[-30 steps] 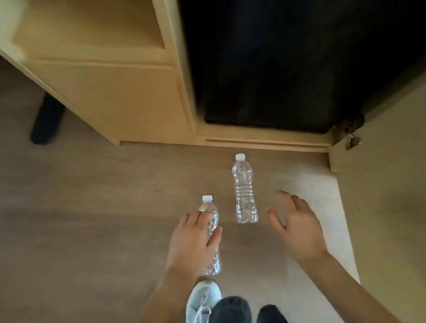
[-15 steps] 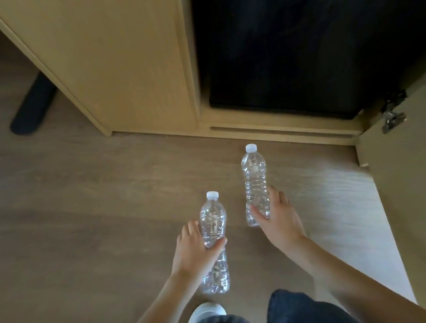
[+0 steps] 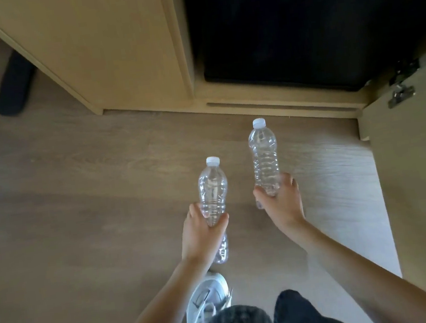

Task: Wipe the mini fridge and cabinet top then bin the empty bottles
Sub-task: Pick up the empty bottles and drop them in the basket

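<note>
Two clear, empty plastic bottles with white caps are held above the wooden floor. My left hand [image 3: 202, 232] grips the left bottle [image 3: 212, 188] around its lower half, cap pointing away from me. My right hand [image 3: 281, 204] grips the right bottle [image 3: 264, 157] near its base. Ahead, the black mini fridge [image 3: 311, 28] sits inside the light wooden cabinet [image 3: 117, 47].
The cabinet door [image 3: 424, 189] stands open on the right, its metal hinge [image 3: 400, 90] at the top. A dark furniture foot [image 3: 14, 90] rests on the floor at the left. My white shoe [image 3: 205, 307] and dark trouser knees are at the bottom.
A second ago both bottles stood on the floor and my right hand was open. Both hands have since closed on the bottles and raised them.
</note>
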